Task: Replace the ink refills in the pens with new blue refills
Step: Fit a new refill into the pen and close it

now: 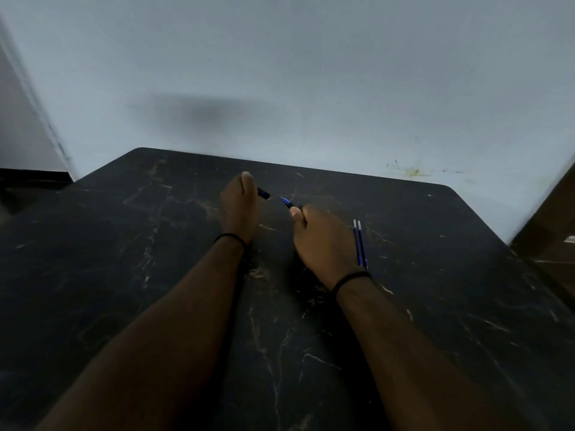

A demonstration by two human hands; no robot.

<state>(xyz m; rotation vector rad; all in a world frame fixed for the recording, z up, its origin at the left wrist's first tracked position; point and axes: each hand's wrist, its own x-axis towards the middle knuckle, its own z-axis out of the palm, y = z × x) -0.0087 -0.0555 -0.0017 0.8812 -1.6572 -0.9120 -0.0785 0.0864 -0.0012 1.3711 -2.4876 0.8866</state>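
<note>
My left hand [239, 206] grips a dark blue pen piece [263, 193], whose end pokes out to the right of my fingers. My right hand [317, 237] holds the other pen part [287, 203], its blue tip pointing up and left toward the left hand's piece. A small gap separates the two pieces. Most of each piece is hidden inside my fists. Two blue refills [360, 242] lie side by side on the black table [124, 244], just right of my right hand.
The dark marbled table meets a pale wall [311, 88] at its far edge. A brown piece of furniture [550, 225] stands past the table's right corner. A dark floor strip shows at the far left.
</note>
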